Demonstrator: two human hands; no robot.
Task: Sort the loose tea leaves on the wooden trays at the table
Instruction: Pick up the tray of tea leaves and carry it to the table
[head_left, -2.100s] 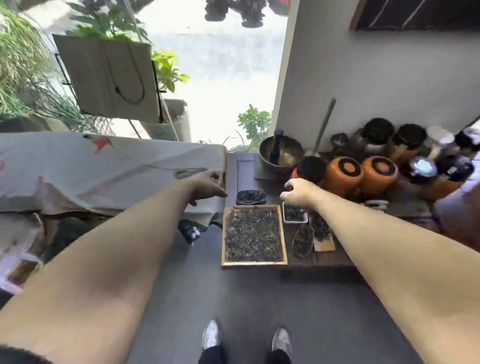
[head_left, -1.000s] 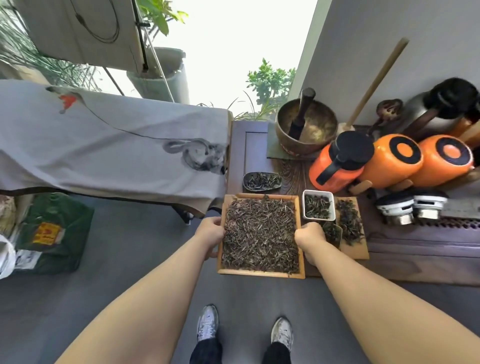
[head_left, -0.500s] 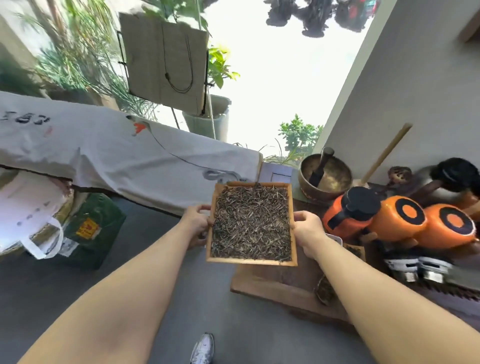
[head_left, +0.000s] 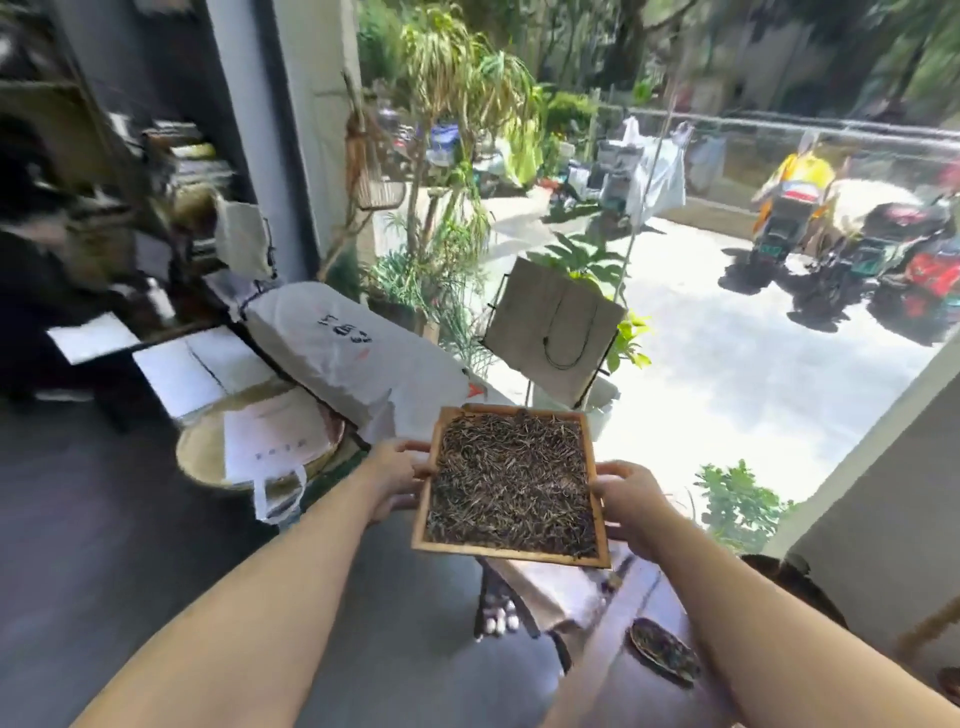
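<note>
Wooden tray (head_left: 599, 499) full of dark tea leaves (head_left: 511, 488) is up in the air between my hands, over the floor just left of the table (head_left: 597, 670). My left hand (head_left: 395, 478) grips its left rim, fingers curled round the edge; my right hand (head_left: 631, 501) clamps the right rim likewise. A small dish of leaves (head_left: 665, 656) sits on the table, near right.

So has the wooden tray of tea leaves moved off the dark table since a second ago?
Yes. The wooden tray is lifted up and leftward off the dark table, held between the left hand and right hand.
</note>
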